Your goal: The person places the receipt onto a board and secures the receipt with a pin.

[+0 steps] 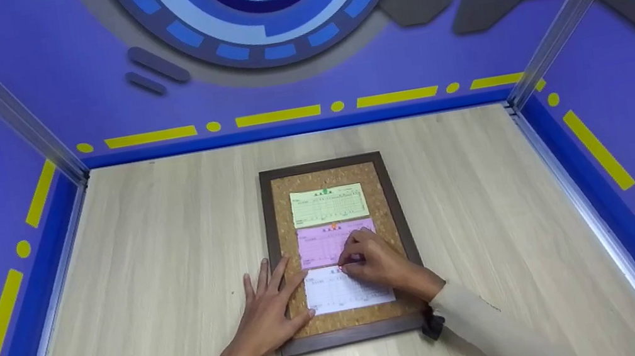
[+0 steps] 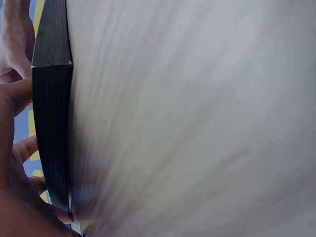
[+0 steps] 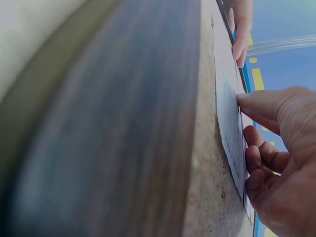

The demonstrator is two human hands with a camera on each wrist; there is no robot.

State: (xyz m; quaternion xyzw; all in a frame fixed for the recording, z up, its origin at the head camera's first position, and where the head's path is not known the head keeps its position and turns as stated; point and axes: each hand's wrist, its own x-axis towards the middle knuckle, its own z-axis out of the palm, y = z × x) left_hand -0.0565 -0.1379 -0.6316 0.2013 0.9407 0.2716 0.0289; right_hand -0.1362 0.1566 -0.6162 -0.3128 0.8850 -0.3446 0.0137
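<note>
A cork board (image 1: 352,319) in a dark wooden frame lies on the table. Down its middle run three printed slips: green (image 1: 316,209) at the top, purple (image 1: 316,251) in the middle, white (image 1: 336,297) at the bottom. My right hand (image 1: 378,260) pinches a small pinkish push pin (image 1: 341,268) at the white slip's top edge; the fingertips largely cover it. My left hand (image 1: 269,313) lies with fingers spread across the board's left side, its thumb and index fingertips at the white slip's left edge. In the right wrist view, the right hand (image 3: 291,153) is against the slips.
A green push pin (image 1: 324,191) sits at the green slip's top, an orange one (image 1: 334,226) at the purple slip's top. The pale wooden table (image 1: 175,245) extends around the board. Blue-purple panels (image 1: 46,74) with metal edging enclose its back and sides.
</note>
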